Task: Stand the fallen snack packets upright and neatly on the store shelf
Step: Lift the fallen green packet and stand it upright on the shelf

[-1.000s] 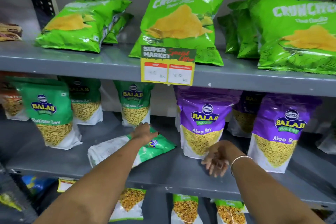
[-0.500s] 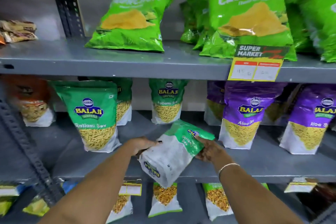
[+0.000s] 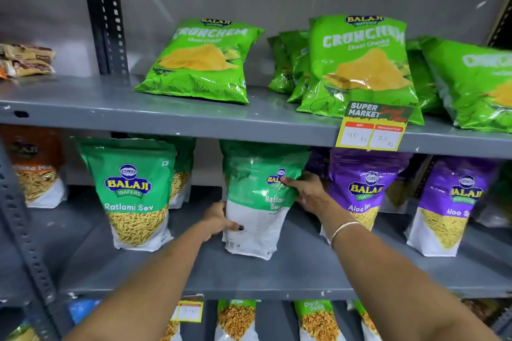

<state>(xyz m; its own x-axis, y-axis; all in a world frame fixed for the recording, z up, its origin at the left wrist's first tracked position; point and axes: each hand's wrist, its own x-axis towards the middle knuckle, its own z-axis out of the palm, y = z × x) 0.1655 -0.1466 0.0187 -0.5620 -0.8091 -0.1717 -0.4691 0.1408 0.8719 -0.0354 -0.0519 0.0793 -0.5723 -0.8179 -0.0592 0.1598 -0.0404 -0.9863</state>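
A green and white Ratlami Sev packet (image 3: 257, 202) stands upright on the middle shelf (image 3: 277, 277), its back side facing me. My left hand (image 3: 219, 220) grips its lower left edge. My right hand (image 3: 307, 191) holds its upper right side, thumb across the logo. Another Ratlami Sev packet (image 3: 133, 191) stands upright to the left, with more green packets behind it. Purple Aloo Sev packets (image 3: 363, 188) stand to the right.
Light green Crunchem bags (image 3: 202, 61) lean back on the top shelf above a yellow price tag (image 3: 371, 130). An orange packet (image 3: 33, 166) stands at far left beside the slotted upright post (image 3: 16, 216). More packets (image 3: 235, 318) stand on the lower shelf.
The packet lay flat on the shelf, was lifted by both hands, and now stands upright on its base. The view has shifted to the left.
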